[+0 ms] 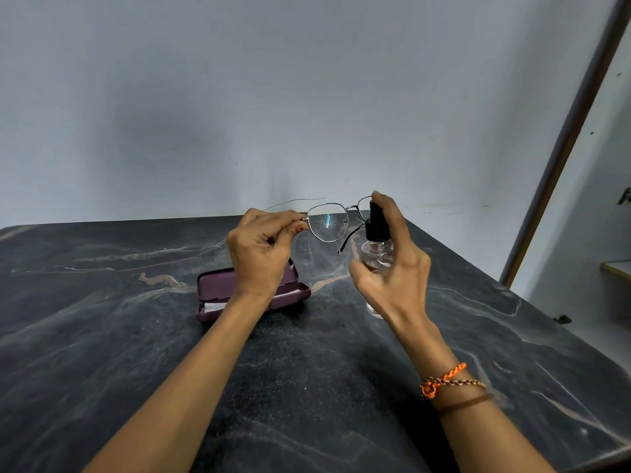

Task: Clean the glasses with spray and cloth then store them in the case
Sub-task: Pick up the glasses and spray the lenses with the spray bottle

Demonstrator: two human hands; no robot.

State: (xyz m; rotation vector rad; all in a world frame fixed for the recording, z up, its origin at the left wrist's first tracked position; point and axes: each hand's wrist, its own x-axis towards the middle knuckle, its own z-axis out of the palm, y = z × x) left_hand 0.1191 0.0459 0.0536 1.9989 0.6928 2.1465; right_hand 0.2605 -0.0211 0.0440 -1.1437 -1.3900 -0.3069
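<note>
My left hand (261,249) pinches the hinge corner of thin metal-framed glasses (327,221), held up above the table with the lenses facing me. One lens shows fine droplets. My right hand (389,268) grips a small clear spray bottle (377,244) with a black pump top, index finger on top of the pump, the nozzle close to the right side of the glasses. An open maroon glasses case (211,285) lies on the table below my left hand, with a white cloth (213,307) partly showing inside it.
The dark marble table (136,353) runs to a grey wall at the back. Its right edge slants from the far right corner toward me. A door frame (563,148) and a white cabinet stand beyond the right edge.
</note>
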